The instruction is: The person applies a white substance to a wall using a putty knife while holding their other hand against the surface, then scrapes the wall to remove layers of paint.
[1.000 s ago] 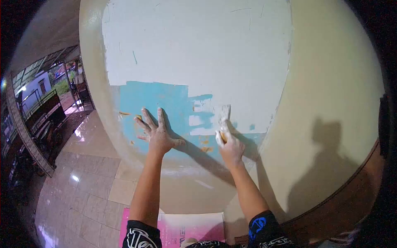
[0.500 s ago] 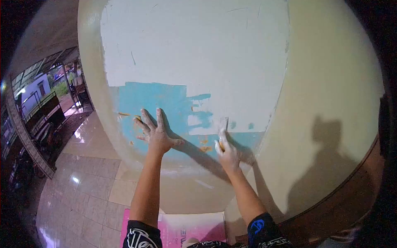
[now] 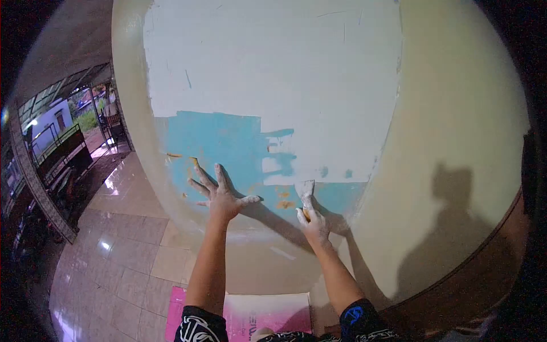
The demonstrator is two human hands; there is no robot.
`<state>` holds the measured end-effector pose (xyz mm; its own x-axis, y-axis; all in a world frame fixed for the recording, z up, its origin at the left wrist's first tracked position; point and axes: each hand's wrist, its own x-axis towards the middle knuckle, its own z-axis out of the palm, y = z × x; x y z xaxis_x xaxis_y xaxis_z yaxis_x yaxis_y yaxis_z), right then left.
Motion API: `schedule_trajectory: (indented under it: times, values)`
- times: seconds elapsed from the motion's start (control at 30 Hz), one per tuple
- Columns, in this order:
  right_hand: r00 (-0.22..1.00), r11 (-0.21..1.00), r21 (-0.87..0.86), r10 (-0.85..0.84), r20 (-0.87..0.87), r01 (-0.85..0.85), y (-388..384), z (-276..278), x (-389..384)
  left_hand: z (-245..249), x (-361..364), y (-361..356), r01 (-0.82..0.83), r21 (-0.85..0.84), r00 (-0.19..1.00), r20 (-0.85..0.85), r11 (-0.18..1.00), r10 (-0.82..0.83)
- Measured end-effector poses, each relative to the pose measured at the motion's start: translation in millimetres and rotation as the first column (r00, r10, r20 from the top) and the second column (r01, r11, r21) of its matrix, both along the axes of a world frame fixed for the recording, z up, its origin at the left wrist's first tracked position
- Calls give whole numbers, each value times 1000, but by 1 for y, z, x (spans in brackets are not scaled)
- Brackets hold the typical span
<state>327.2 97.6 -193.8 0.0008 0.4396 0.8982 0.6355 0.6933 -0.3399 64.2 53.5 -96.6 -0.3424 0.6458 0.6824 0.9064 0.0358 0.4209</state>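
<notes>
My right hand [image 3: 315, 226], dusted with white, grips a putty knife [image 3: 305, 188] with a wide, white-smeared blade and a yellowish handle. Its blade points up the wall and lies at the lower edge of the white coat [image 3: 325, 85], where blue paint begins. To the left, my left hand [image 3: 223, 198] is spread open, palm towards the blue patch [image 3: 213, 134], holding nothing; its fingertips are whitened too. Orange-brown spots [image 3: 285, 203] mark the blue paint between my hands, and blue streaks break into the white above them.
Cream wall [image 3: 456, 114] surrounds the painted area, with my shadow on its right side. Below lies a pink and white printed sheet [image 3: 268, 316]. Shiny tiles [image 3: 114, 245] cover the floor at left, beside a dark metal gate [image 3: 68, 151].
The putty knife and my right hand have moved down from the white coat to its lower edge. My left hand has slid slightly down and right, still spread. The view has shifted slightly.
</notes>
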Motion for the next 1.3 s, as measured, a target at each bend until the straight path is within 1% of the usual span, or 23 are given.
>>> schedule_trajectory:
  times: [0.07,0.13,0.2,0.23,0.33,0.37,0.4,0.47,0.53,0.6,0.63,0.67,0.73,0.77,0.83,0.93,0.97,1.07,1.1,1.13,1.2,1.23,1.3]
  values:
    - [993,972,-228,-36,116,62,-3,-2,2,-6,0,2,-5,-51,999,54,999,8]
    - [989,990,-118,-67,133,83,2,3,-5,-10,-2,5,18,-38,998,64,999,-15]
    - [998,993,-108,-46,52,52,4,8,-14,-24,-11,16,38,198,994,-108,979,-16]
    - [1000,996,-84,-18,23,20,6,3,-17,0,3,-3,27,-82,994,104,996,-19]
    - [995,996,-71,-47,83,53,-2,-7,-15,-2,0,1,7,-73,999,53,997,-3]
    - [988,972,-222,-51,143,82,-1,-11,-17,-16,-8,12,3,61,999,-49,998,0]
    - [989,972,-221,-52,141,82,-2,-5,-21,-15,-8,10,4,62,999,-52,998,0]
    - [992,989,-83,120,-42,-123,-6,11,-31,-10,-4,5,21,6,1000,0,1000,-21]
    - [979,966,-181,164,-121,-184,-7,3,-36,-9,-4,5,6,-69,1000,18,998,-5]
    - [984,899,-402,153,-87,-175,-13,-10,-37,-18,-11,14,58,68,998,-11,996,-57]
    - [1000,948,-316,31,4,-28,-8,-15,-41,-8,-3,6,48,103,998,-45,994,-43]
    - [990,993,-33,109,-89,-112,2,-16,-45,2,3,-2,-1,-135,999,52,991,8]
    - [999,983,-181,-17,47,25,-2,-2,-47,-10,-1,8,-4,55,998,-56,998,7]
    - [999,983,-180,-15,45,23,-2,-2,-52,-14,-6,12,-5,55,998,-58,998,8]
    - [997,996,-71,49,-64,-53,-1,-8,-59,-17,-6,12,-15,-24,998,-69,1000,14]
    - [1000,1000,-3,26,-4,-26,-6,-5,-57,-9,-2,7,-23,14,995,-100,1000,24]
    - [999,997,-72,38,-7,-39,-6,-2,-60,-6,0,2,-3,-120,1000,1,993,3]
    - [992,993,-112,-15,122,29,-7,-1,-64,0,3,-1,-1,-162,999,34,987,7]
    - [986,952,-258,166,-18,-165,-19,3,-66,-19,-7,14,-25,22,993,-119,999,28]
    - [986,952,-257,167,-14,-165,-29,2,-66,-17,-5,11,-26,25,993,-115,999,29]
    - [940,862,-382,334,-68,-333,-46,-1,-64,-10,-3,7,-56,-123,998,-48,991,51]
    - [920,876,-285,388,-62,-389,-47,-4,-65,-13,-5,9,-58,-63,995,-85,996,53]
    - [907,831,-367,403,-121,-418,-53,-2,-66,-10,-3,4,-33,-136,999,2,990,34]
